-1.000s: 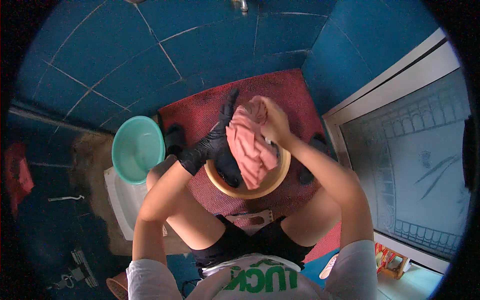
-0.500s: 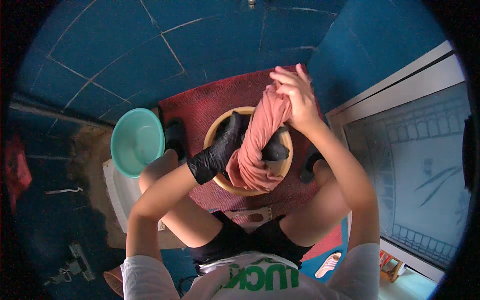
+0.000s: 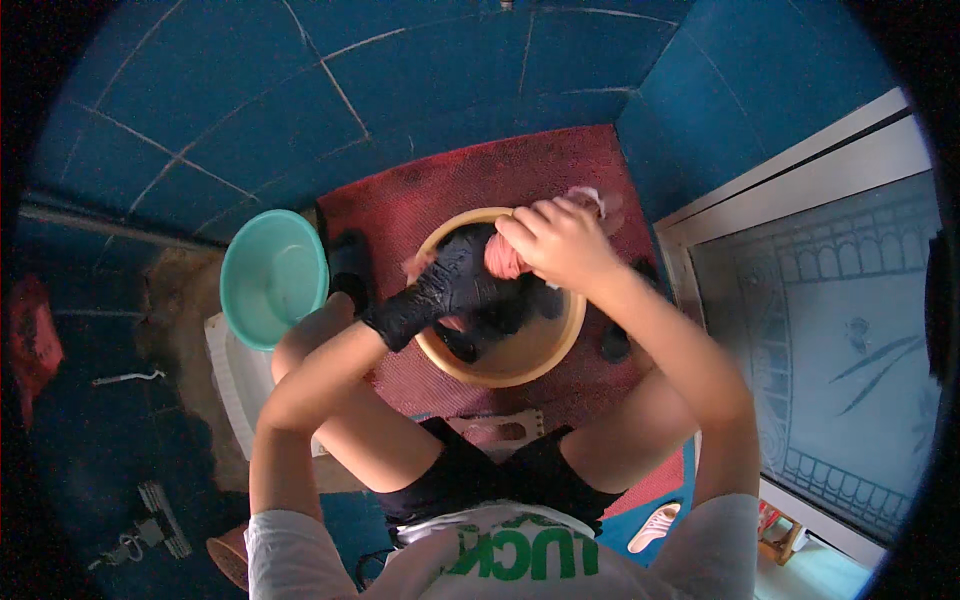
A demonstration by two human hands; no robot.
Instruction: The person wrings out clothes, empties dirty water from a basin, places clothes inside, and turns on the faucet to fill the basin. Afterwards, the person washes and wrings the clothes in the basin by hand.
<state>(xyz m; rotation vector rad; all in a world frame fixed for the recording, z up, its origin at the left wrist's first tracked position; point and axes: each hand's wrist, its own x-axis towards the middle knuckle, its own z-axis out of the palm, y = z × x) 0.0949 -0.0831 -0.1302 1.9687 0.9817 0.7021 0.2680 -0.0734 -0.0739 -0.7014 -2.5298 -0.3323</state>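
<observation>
Above a yellow basin (image 3: 500,380), a piece of pink cloth (image 3: 506,257) is bunched up tightly between my two hands. My left hand (image 3: 462,283), in a black glove, is closed round one end of it, with a bit of pink showing beyond the fingers. My bare right hand (image 3: 565,245) grips the other end, and a paler bit sticks out past it on the far side. Dark wet cloth (image 3: 540,300) lies in the basin, along with some cloudy water (image 3: 520,352). The glove and the pink cloth hide part of what is in there.
A turquoise basin (image 3: 275,280) rests on a white ceramic fixture (image 3: 240,385) at the left. Red matting (image 3: 400,205) covers the floor under the yellow basin. Blue tiled walls (image 3: 440,90) rise beyond, and a white-framed frosted door (image 3: 830,340) stands at the right.
The pink cloth, stretched long and hanging over the basin before, is now gathered short between my hands. My right hand has come down and nearer, closing on the cloth.
</observation>
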